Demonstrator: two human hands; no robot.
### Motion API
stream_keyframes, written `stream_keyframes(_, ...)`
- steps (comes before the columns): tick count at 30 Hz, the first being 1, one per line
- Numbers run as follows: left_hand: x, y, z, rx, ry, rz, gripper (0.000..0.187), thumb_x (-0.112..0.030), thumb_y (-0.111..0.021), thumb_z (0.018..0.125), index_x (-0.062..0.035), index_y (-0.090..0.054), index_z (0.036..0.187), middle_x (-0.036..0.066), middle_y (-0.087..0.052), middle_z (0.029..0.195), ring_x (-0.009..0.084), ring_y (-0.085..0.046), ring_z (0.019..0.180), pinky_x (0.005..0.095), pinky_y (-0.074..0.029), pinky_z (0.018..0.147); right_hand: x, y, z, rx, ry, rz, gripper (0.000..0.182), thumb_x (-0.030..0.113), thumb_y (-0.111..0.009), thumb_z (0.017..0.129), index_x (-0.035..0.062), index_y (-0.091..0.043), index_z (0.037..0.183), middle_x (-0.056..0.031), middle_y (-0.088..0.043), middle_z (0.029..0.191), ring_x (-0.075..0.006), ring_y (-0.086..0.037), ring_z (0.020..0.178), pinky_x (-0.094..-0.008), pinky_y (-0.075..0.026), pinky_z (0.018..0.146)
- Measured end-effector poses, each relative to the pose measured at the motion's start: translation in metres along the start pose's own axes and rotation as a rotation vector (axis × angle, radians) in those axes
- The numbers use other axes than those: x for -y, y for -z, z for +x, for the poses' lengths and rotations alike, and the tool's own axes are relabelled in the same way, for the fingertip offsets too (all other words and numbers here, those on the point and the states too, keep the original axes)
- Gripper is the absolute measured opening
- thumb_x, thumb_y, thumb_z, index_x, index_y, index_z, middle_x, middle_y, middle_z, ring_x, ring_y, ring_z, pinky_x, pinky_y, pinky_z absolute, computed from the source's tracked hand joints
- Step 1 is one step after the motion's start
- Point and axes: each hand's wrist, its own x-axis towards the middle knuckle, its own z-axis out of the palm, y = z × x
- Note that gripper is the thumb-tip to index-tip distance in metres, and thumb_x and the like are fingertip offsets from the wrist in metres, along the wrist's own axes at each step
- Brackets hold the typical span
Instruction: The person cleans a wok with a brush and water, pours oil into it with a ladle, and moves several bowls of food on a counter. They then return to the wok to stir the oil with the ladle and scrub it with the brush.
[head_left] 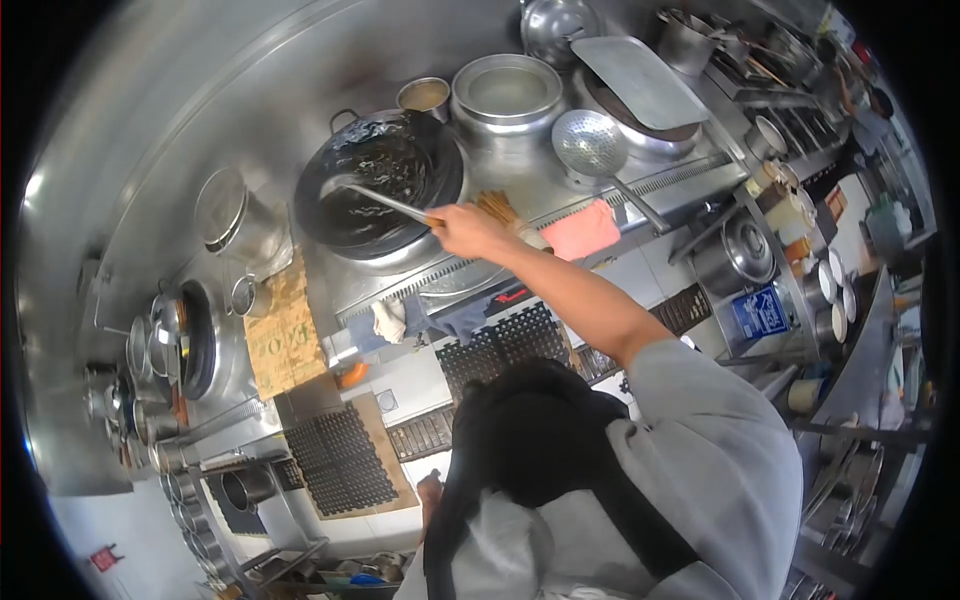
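My right hand (pixel 468 231) is closed round the wooden end of a ladle (pixel 388 203). The ladle's metal end reaches down into a large black wok (pixel 318 205) that holds dark, shiny liquid. Beside the wrist are a bundle of thin brown sticks (pixel 496 208) and a folded pink cloth (pixel 582 232) on the stove edge. My left hand (pixel 430 488) hangs low by the body, partly hidden by it; its fingers are too small to make out.
Behind the wok stand a small pot (pixel 424 96) and a wide pot of liquid (pixel 508 90). A perforated skimmer (pixel 590 142) lies right of them, near a metal tray (pixel 640 82). Cardboard (pixel 285 325) and a strainer pot (pixel 230 213) are at left. Mats (pixel 340 458) cover floor parts.
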Motion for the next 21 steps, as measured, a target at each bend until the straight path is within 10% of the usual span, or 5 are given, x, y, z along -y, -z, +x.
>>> stream_keyframes(7,0.005,-0.005,-0.020,0.167,0.255,-0.131,0.030,-0.027,-0.071,0.086,-0.0061,-0.067,0.106,0.019,-0.070,0.081,0.0237,-0.070,0.071,0.0383,-0.053,0.060,-0.011,-0.028,0.069,-0.115,0.006,-0.136,0.024,0.011,-0.057,0.087,0.0035,-0.067,0.108,-0.0238,-0.070,0.100,-0.0392,-0.069,0.095,-0.0470,-0.056,0.084)
stream_keyframes(21,0.006,0.048,0.074,0.115,0.003,0.049,0.028,-0.026,-0.067,0.088,-0.0060,-0.067,0.108,0.017,-0.070,0.082,0.0259,-0.071,0.073,0.0389,-0.053,0.059,-0.086,0.038,-0.041,0.027,-0.182,-0.264,0.027,0.015,-0.062,0.083,-0.0003,-0.068,0.104,-0.0243,-0.071,0.097,-0.0379,-0.071,0.093,-0.0477,-0.056,0.079)
